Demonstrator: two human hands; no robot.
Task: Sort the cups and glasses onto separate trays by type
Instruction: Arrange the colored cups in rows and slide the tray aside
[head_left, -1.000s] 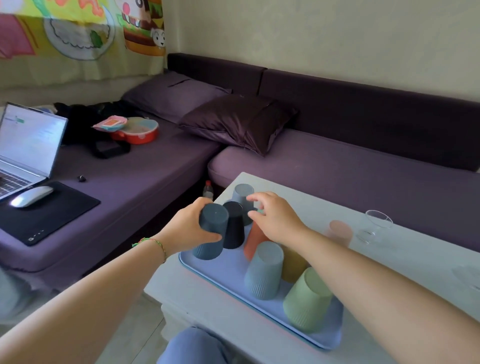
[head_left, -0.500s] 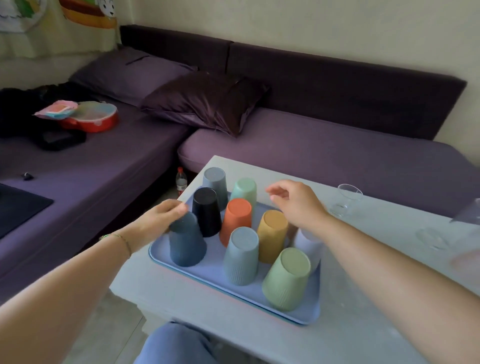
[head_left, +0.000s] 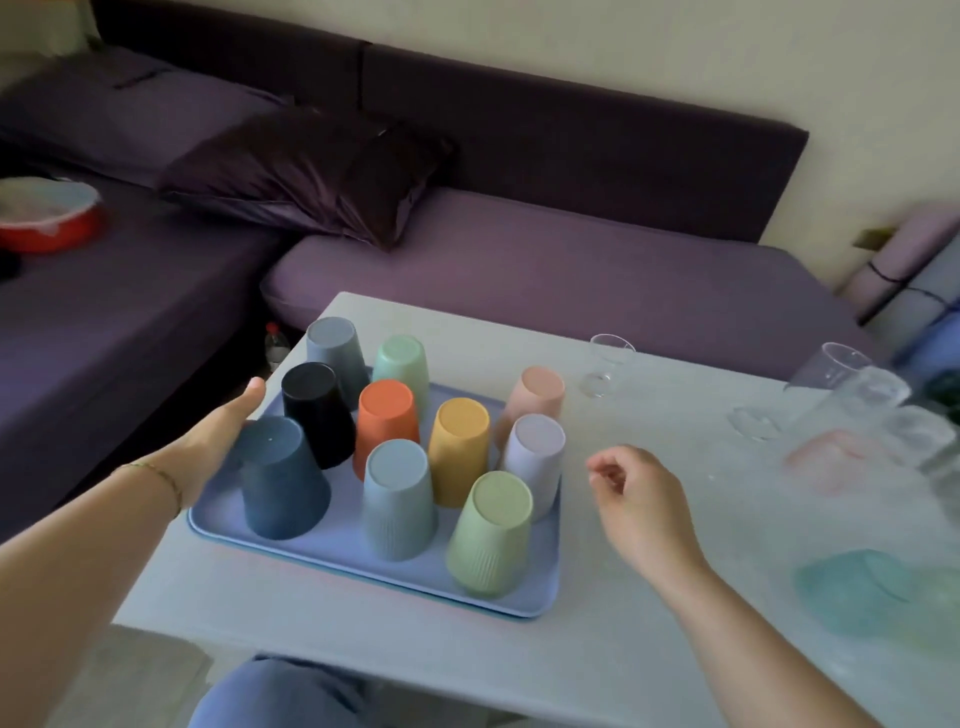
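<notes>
Your left hand (head_left: 218, 441) lies flat and open against the left edge of the blue tray (head_left: 322, 540), beside the dark blue cup (head_left: 280, 478), gripping nothing. Your right hand (head_left: 639, 504) hovers just right of the tray, fingers loosely curled and empty. The tray holds upturned plastic cups; a pink cup (head_left: 535, 400) stands at its far right corner. Clear glasses (head_left: 608, 364) stand on the table (head_left: 649, 649) well right of the tray, blurred at the frame edge.

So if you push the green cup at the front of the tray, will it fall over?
Probably not easily: the green cup stands upside down on its wide rim. It looks like light plastic, so it would likely slide on the smooth tray. Its ribbed side should aid grip.
</notes>
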